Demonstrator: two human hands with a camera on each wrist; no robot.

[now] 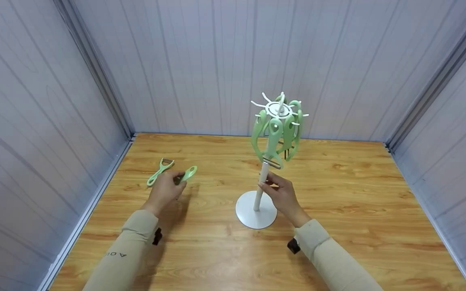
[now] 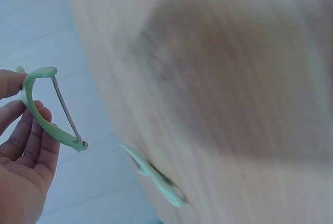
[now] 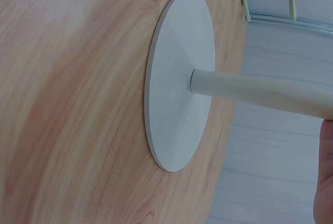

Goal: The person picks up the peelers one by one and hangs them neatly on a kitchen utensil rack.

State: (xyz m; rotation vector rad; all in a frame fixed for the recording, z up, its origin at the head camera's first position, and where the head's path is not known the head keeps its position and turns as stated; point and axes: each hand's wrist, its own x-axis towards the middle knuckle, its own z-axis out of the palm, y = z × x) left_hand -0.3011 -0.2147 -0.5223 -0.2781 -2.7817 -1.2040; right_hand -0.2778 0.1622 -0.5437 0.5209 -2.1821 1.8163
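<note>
My left hand (image 1: 165,189) pinches a green peeler (image 1: 189,173) above the table at the left. In the left wrist view that peeler (image 2: 37,110) shows its Y-shaped head and thin metal blade, with thumb and fingers around its handle side. A second green peeler (image 1: 159,171) lies on the table just beyond this hand. My right hand (image 1: 282,194) grips the white post of a hook stand (image 1: 256,213), which stands upright on its round base (image 3: 179,83). Several green peelers (image 1: 274,135) hang from the hooks at its top.
The wood-grain table (image 1: 217,250) is bounded by pale panel walls (image 1: 200,68) at the back and both sides. Some of the stand's curved white hooks (image 1: 258,104) at the upper left carry nothing.
</note>
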